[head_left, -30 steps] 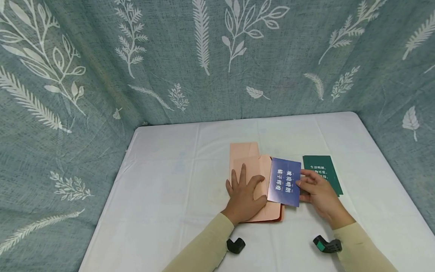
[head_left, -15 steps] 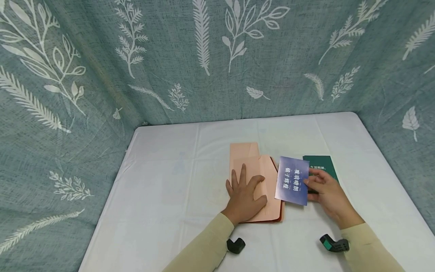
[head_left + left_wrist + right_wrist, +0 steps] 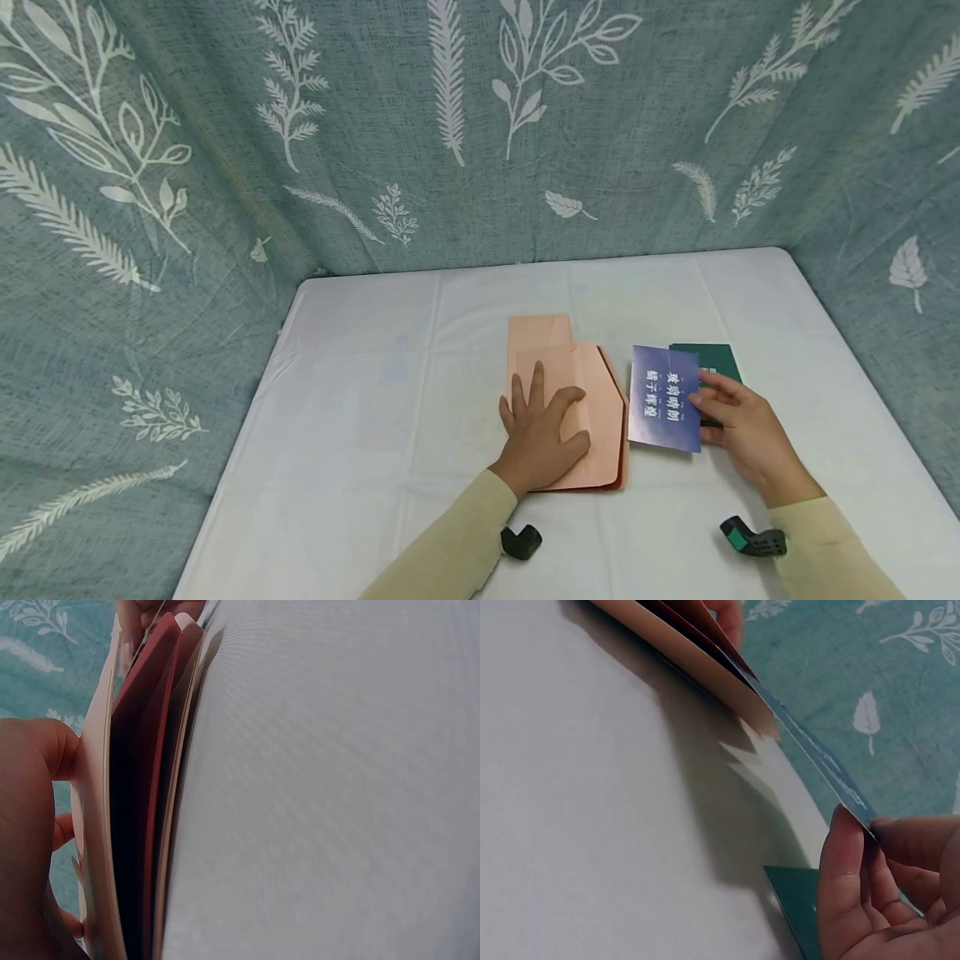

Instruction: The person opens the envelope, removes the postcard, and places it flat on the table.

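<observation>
My left hand (image 3: 542,435) lies with spread fingers on a pink paper envelope (image 3: 606,454). Seen edge-on in the left wrist view, the envelope (image 3: 94,772) gapes a little, with dark red layers (image 3: 159,742) inside. To its right, my right hand (image 3: 746,429) pinches the right edge of a purple-blue card (image 3: 660,392) with white Chinese characters. The right wrist view shows the card (image 3: 817,761) tilted above the table, its edge between thumb and fingers. A dark green card (image 3: 717,358) lies beyond, partly covered by the purple-blue card and the hand.
Another pink paper piece (image 3: 538,329) sticks out behind the envelope. Everything lies on a white-covered table (image 3: 360,400), with a teal leaf-patterned curtain (image 3: 480,208) around its back and sides. Black wrist devices (image 3: 521,542) sit at both sleeves.
My right hand has moved right with the purple-blue card, from over the envelope's right part to beside its edge, covering more of the green card. The left hand has stayed put.
</observation>
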### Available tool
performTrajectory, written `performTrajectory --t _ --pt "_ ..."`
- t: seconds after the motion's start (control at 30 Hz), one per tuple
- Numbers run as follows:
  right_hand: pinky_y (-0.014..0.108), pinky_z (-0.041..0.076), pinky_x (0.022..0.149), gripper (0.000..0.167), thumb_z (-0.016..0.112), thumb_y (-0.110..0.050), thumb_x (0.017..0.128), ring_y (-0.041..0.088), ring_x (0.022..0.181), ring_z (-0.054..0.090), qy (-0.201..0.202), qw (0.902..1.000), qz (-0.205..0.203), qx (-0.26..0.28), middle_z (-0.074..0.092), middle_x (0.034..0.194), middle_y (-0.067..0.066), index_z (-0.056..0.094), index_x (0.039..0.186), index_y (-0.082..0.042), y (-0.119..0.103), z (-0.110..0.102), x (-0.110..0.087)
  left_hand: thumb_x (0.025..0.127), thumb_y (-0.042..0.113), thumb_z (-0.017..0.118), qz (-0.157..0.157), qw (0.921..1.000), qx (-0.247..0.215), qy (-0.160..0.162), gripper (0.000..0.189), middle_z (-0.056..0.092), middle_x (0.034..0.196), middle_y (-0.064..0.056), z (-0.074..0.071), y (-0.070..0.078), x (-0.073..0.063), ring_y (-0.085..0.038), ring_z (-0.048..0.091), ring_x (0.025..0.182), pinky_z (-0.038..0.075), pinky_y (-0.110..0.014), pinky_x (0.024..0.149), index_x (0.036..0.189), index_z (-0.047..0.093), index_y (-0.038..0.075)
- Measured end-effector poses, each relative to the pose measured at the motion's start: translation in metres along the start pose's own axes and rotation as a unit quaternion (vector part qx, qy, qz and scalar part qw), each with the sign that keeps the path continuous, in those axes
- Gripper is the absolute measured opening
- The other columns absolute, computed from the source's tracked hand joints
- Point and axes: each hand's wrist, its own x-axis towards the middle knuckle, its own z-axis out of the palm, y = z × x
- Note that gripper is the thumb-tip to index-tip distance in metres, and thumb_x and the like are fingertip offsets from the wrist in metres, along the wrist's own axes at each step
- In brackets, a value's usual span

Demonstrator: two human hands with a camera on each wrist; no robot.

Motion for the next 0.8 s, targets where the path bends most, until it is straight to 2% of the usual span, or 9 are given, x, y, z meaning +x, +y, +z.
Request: performTrajectory --t 0.13,0.33,0.47,0.57,0.7,0.8 --pt "0.029 0.059 0.067 0.047 0.070 -0.005 0.107 0.011 0.091 0.063 0.008 0.9997 -0.004 0.022 0.063 0.106 -0.004 0.054 0.152 -0.005 -0.001 -0.006 0.001 0.094 0.036 0.057 -0.001 1.0000 -0.001 -0.001 0.055 0.000 0.181 -0.015 0.000 0.000 0.000 -0.050 -0.013 0.161 -0.005 -0.079 0.117 0.149 0.060 0.029" --pt "0.027 0.059 0.066 0.041 0.070 -0.004 0.107 0.009 0.090 0.063 0.015 0.9995 -0.015 0.024 0.062 0.105 -0.006 0.061 0.146 -0.012 -0.001 -0.015 0.002 0.094 0.036 0.057 0.000 1.0000 0.000 -0.001 0.055 0.000 0.181 -0.015 0.000 0.000 0.000 -0.050 -0.013 0.161 -0.005 -0.079 0.117 0.149 0.060 0.029" --pt "0.026 0.059 0.065 0.034 0.072 -0.002 0.105 0.008 0.090 0.063 0.019 0.9987 -0.024 0.041 0.064 0.102 -0.007 0.071 0.130 -0.026 -0.001 -0.021 0.003 0.094 0.036 0.056 0.001 1.0000 -0.002 -0.001 0.055 0.000 0.181 -0.015 0.000 -0.001 0.000 -0.049 -0.014 0.161 -0.006 -0.079 0.117 0.149 0.060 0.029" --pt "0.026 0.058 0.065 0.035 0.072 -0.002 0.105 0.007 0.090 0.063 0.021 0.9983 -0.033 0.043 0.066 0.101 -0.009 0.073 0.120 -0.034 -0.001 -0.025 0.002 0.095 0.036 0.056 0.000 1.0000 -0.003 -0.003 0.055 -0.001 0.181 -0.014 0.001 -0.001 0.001 -0.049 -0.014 0.161 -0.006 -0.078 0.117 0.149 0.059 0.030" --pt "0.025 0.058 0.066 0.034 0.072 -0.003 0.105 0.006 0.092 0.063 0.022 0.9981 -0.041 0.040 0.067 0.101 -0.010 0.073 0.120 -0.034 -0.002 -0.030 0.002 0.094 0.036 0.056 -0.002 1.0000 -0.006 -0.003 0.055 -0.001 0.181 -0.014 0.000 -0.001 0.001 -0.048 -0.015 0.161 -0.006 -0.078 0.117 0.149 0.060 0.030" --pt "0.026 0.059 0.068 0.032 0.073 -0.005 0.106 0.006 0.093 0.063 0.027 0.9984 -0.041 0.029 0.067 0.101 -0.010 0.072 0.129 -0.027 -0.002 -0.034 0.003 0.094 0.036 0.056 -0.003 1.0000 -0.008 -0.003 0.056 -0.001 0.181 -0.013 -0.001 0.000 0.000 -0.048 -0.015 0.161 -0.006 -0.078 0.117 0.149 0.060 0.030"
